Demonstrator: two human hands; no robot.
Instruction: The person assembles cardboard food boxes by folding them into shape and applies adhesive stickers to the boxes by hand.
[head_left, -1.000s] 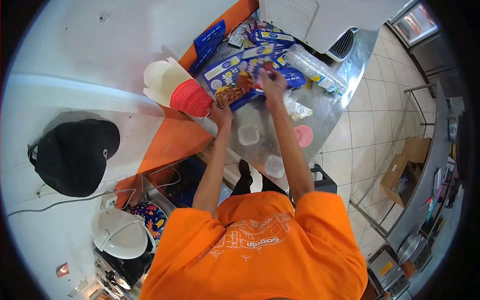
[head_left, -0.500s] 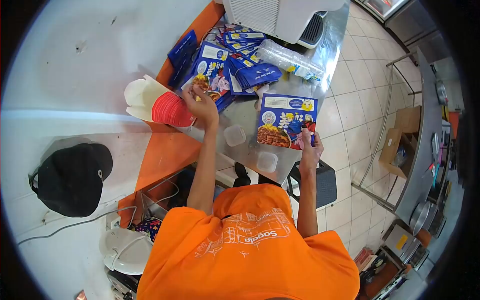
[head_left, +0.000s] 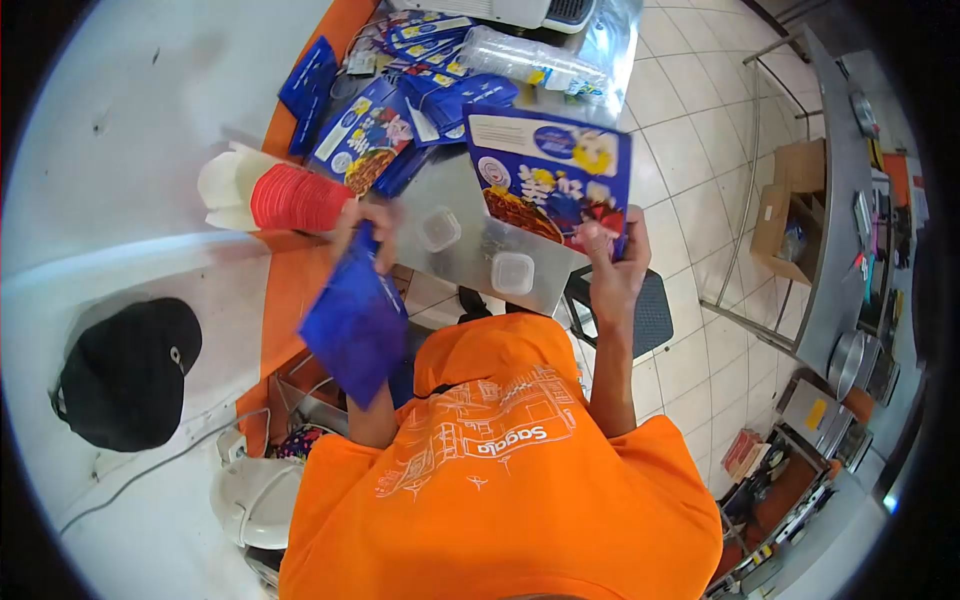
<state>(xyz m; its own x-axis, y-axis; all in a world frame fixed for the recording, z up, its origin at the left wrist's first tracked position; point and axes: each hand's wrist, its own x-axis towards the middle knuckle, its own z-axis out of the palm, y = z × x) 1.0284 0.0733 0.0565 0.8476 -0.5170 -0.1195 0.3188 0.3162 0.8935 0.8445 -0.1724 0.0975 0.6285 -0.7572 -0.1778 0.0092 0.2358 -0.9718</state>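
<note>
My right hand (head_left: 617, 262) grips the lower right corner of a flat blue food packet (head_left: 545, 178), printed with food pictures, above the metal table. In my left hand (head_left: 372, 225), closed and blurred by motion, a second blue food packet (head_left: 355, 320) hangs down in front of the orange shirt. Nearest to that hand on the left is a nested stack of red paper cartons (head_left: 298, 197) with white flaps. More blue packets (head_left: 365, 135) lie in a loose pile at the back of the table.
Two small clear plastic tubs (head_left: 513, 272) stand near the table's front edge. Stacked clear cups (head_left: 530, 62) lie behind, by a white machine (head_left: 500, 8). A black cap (head_left: 130, 370) hangs on the left wall. A dark stool (head_left: 640, 315) stands at the right.
My left hand has taken a blue packet from the pile and swung it down towards my body. The packet in my right hand has risen and tilted. The view has shifted.
</note>
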